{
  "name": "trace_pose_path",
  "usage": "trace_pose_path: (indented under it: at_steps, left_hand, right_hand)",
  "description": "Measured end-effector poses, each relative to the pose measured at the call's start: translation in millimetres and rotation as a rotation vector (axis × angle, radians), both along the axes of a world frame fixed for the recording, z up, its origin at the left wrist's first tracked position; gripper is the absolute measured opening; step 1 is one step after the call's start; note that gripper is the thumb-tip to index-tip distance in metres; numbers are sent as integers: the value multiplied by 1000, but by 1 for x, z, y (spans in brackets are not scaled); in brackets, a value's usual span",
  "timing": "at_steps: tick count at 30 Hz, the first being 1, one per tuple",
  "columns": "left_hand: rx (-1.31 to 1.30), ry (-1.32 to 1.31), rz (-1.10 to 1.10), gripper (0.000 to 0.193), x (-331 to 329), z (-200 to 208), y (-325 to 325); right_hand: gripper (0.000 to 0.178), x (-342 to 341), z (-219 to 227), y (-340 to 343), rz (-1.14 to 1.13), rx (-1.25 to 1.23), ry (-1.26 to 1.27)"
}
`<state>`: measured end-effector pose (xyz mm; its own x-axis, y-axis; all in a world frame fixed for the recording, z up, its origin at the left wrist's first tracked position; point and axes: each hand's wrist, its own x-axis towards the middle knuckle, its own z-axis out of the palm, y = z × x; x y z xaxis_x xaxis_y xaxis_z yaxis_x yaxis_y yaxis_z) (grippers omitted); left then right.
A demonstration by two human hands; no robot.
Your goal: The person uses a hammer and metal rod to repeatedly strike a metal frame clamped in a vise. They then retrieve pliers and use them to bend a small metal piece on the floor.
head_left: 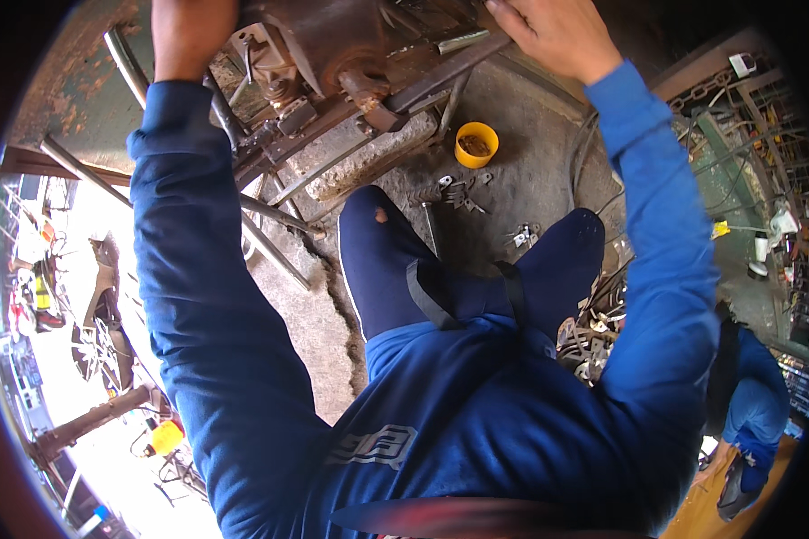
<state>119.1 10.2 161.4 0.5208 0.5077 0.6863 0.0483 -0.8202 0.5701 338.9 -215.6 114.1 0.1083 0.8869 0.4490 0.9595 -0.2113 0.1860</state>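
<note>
My left hand (193, 38) reaches to the upper left edge of the view, beside a rusty metal machine (324, 40) with a clamp-like fitting (283, 85). Its fingers run out of the picture. At the top right, my right hand (557, 36) is by the far end of a long dark metal bar (454, 70). The thumb shows stretched toward the bar; the other fingers are cut off, and whatever they may hold is hidden. A rusty block-shaped lug (368, 94) sits on the machine between my hands.
A yellow tub (476, 145) with brownish contents stands on the concrete floor. Small metal parts (463, 193) lie scattered ahead of my knees. Metal rods (274, 251) jut out at left. Cables (584, 148) run at right, and another person (755, 404) is at the lower right.
</note>
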Motion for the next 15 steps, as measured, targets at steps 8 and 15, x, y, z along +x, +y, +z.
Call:
trace_pose_path:
  at_steps: [8, 15]
  left_hand:
    - [76, 0, -15, 30, 4, 0, -2]
    - [-34, -53, -14, 28, 5, -2, -1]
  right_hand:
    - [32, -48, 89, -2, 15, 62, -377]
    - [32, -8, -11, 22, -90, -66, 274]
